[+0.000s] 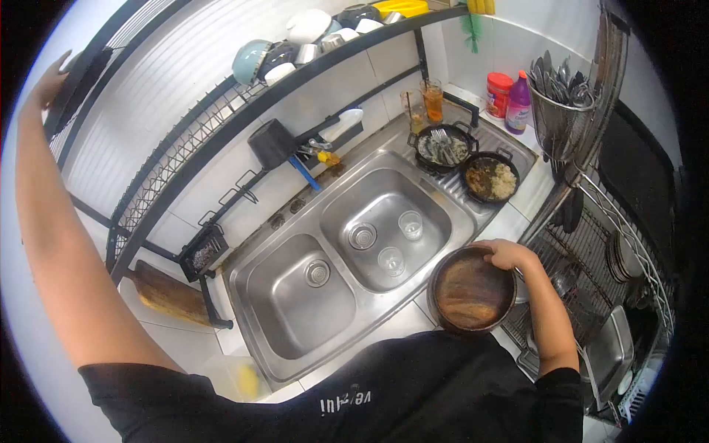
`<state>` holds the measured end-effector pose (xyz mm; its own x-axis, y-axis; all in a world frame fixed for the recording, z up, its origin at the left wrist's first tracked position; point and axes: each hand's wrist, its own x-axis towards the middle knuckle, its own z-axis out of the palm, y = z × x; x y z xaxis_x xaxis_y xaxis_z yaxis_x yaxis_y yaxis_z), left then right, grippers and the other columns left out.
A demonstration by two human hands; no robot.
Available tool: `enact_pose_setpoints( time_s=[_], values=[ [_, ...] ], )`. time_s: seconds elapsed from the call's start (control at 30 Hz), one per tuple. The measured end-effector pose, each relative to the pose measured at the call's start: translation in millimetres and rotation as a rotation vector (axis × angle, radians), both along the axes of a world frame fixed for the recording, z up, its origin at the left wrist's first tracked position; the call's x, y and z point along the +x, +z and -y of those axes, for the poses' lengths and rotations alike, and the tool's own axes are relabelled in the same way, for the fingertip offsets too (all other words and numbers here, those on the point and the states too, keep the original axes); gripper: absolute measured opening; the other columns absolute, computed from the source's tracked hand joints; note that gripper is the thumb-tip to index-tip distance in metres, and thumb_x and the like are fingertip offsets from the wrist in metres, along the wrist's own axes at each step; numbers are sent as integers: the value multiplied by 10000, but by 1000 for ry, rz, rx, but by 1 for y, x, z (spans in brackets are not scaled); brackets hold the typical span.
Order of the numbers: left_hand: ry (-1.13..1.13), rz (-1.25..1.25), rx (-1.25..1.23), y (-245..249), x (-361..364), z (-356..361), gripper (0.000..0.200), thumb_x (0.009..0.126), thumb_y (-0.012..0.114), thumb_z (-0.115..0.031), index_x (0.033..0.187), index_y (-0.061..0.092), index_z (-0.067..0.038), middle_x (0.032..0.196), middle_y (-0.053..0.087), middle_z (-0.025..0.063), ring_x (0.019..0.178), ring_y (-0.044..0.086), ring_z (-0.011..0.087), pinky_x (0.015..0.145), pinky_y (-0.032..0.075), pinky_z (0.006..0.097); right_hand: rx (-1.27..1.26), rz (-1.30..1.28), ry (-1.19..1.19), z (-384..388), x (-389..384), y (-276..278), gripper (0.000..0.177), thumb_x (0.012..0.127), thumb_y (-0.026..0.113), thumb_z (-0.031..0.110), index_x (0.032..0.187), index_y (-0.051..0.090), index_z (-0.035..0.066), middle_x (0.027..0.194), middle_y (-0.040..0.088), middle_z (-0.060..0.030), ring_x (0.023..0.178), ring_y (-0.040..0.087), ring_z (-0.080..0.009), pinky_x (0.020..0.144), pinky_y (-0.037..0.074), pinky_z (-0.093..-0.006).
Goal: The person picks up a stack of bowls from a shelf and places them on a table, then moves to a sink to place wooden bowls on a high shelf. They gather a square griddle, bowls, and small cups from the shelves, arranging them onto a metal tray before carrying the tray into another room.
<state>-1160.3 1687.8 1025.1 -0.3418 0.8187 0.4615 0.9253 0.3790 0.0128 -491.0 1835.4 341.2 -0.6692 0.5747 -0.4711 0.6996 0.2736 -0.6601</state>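
Note:
My right hand (506, 255) grips the rim of a round, dark brown wooden bowl (473, 288), which is held in front of my body by the sink's near edge. The inside of the bowl faces up with nothing in it. At the far upper left, my left hand (50, 85) is raised beside the black metal shelf rack (85, 81). Its fingers are stretched out and partly hidden behind the rack's dark edge.
A double steel sink (340, 273) has two clear glasses (391, 261) in its right basin. Black pans (491, 177) with food remains and drinking glasses (432, 103) stand on the drainboard. Bowls and cups (252, 59) line the rack above; a cutlery basket (561, 111) hangs right.

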Motion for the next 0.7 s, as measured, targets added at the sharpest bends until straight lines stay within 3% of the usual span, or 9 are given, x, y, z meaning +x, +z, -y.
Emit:
enact_pose_setpoints(
  time_s=[0.17,0.2,0.3,0.43,0.53,0.57,0.63,0.7],
  values=[
    [221,-360,-39,-16,63,6,660,801,634,-102,1395,348,-135,1222,558,214,1073,554,264,911,448,348,95,-37,59,-11,8,-30,530,812,533,24,1330,476,124,1228,588,-136,1145,540,-284,976,413,-363],
    [257,-418,-62,-22,76,6,640,790,635,-86,1372,371,-130,1220,558,217,1085,551,269,921,448,363,111,5,32,-1,4,-6,512,810,541,36,1315,488,104,1261,566,-138,1174,520,-294,994,400,-362],
    [221,-739,34,-26,61,19,636,779,647,-70,1352,382,-142,1229,552,202,1126,548,313,939,461,415,195,-36,78,-9,5,-27,512,797,540,45,1305,498,91,1263,562,-151,1178,518,-304,1000,398,-358],
    [486,-832,-4,-58,100,35,729,767,676,-117,1399,319,-188,1285,519,153,1144,528,345,963,442,449,138,-134,49,1,8,-4,482,815,551,40,1292,515,101,1207,601,-147,1129,553,-277,947,426,-348],
    [623,-742,39,-65,121,42,736,799,670,-201,1428,289,-212,1352,470,144,1208,481,335,1010,400,450,-6,-89,-29,4,3,-2,485,802,558,22,1281,531,101,1118,647,-108,1042,587,-227,908,444,-330],
    [624,-741,46,-58,95,43,736,799,670,-201,1428,289,-212,1352,470,144,1208,481,335,1010,400,450,1,-91,-30,2,3,0,485,802,558,22,1281,531,101,1118,647,-108,1042,587,-227,908,444,-330],
    [367,-568,22,-37,28,42,702,836,628,-212,1445,279,-208,1316,502,174,1195,495,343,1000,406,430,-55,-54,-60,10,-2,20,477,804,554,8,1272,537,95,1102,654,-90,1032,588,-211,904,447,-320],
    [320,-435,48,-43,37,45,686,838,626,-274,1439,308,-182,1348,479,170,1242,460,318,1033,370,408,-56,-77,-54,2,0,0,481,803,553,0,1272,540,105,1110,651,-93,1035,585,-211,900,452,-320]
  ],
)
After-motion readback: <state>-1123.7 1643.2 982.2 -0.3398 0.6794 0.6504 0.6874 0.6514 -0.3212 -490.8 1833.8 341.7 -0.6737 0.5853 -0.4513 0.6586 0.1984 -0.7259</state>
